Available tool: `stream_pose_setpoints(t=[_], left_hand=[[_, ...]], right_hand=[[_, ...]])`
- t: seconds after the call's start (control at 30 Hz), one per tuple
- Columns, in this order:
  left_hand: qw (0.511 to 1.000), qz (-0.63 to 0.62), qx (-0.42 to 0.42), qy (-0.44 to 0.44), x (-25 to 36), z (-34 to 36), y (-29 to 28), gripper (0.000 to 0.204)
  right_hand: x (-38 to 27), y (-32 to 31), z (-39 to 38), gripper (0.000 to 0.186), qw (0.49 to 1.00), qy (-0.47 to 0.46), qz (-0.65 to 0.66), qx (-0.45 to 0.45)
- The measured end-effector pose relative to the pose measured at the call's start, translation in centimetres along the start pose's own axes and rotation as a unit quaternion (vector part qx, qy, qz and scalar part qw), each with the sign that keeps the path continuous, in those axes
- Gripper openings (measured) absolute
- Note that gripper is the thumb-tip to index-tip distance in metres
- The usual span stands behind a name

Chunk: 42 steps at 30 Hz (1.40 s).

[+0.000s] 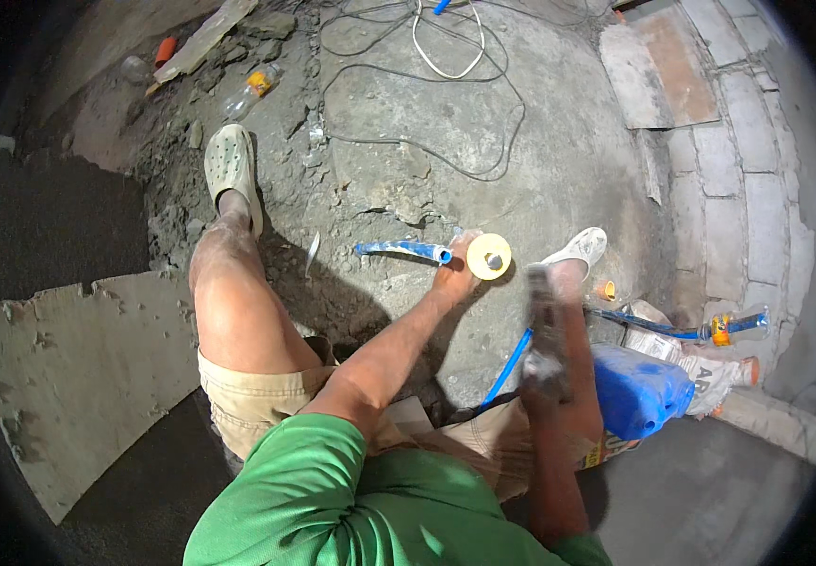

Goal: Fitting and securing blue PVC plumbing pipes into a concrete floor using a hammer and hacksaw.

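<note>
Head view: left hand (459,266) tight around yellow disc-topped metal tool (489,257), right hand (545,381) around blurry tool (548,316)

Over there, the person's left arm (394,344) stretches forward and rightward to the middle of the scene, and the left hand (462,262) is closed in a full grip. The right arm (556,481) points ahead on the right, its right hand (545,377) nearer the body; that hand is blurred, but I'd say its fingers are curled too. Both legs are spread, left knee (229,292) bent.
</note>
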<state>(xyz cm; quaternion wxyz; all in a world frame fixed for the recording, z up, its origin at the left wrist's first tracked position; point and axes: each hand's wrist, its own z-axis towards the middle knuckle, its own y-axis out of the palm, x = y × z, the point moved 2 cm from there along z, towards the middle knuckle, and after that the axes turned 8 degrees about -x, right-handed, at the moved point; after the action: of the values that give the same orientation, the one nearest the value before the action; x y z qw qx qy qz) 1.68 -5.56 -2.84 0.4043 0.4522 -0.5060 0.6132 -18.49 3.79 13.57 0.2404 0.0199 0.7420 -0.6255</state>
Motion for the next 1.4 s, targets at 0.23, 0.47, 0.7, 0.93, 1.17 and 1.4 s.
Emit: stream_pose_setpoints(t=[0.23,0.47,0.7,0.93,1.17,1.4], left_hand=[[0.997,0.068,-0.012,0.026,-0.7,1.6,-1.4,0.037],[0.997,0.076,-0.022,0.003,-0.9,0.4,0.1,0.041],[0.976,0.184,0.062,0.098,-6.6,-0.6,0.3,0.037],[0.997,0.07,-0.001,0.036,-0.6,0.5,0.1,0.035],[0.975,0.211,-0.055,-0.049,-11.7,-4.1,-3.0,0.026],[0.942,0.247,-0.193,-0.122,-8.2,-5.5,-0.1,0.02]], right_hand=[[2.0,1.6,1.7,0.029,0.998,-0.042,-0.05,-0.014],[-3.7,-5.4,2.3,0.04,0.918,-0.236,0.305,0.095],[-7.1,-2.9,6.1,0.021,0.978,-0.076,-0.152,-0.118],[0.0,-8.3,-0.3,0.009,0.982,-0.014,-0.181,-0.05],[0.6,5.3,6.6,0.043,0.983,0.048,-0.091,-0.151],[3.1,-1.1,0.2,0.052,0.993,0.047,-0.106,0.005]])
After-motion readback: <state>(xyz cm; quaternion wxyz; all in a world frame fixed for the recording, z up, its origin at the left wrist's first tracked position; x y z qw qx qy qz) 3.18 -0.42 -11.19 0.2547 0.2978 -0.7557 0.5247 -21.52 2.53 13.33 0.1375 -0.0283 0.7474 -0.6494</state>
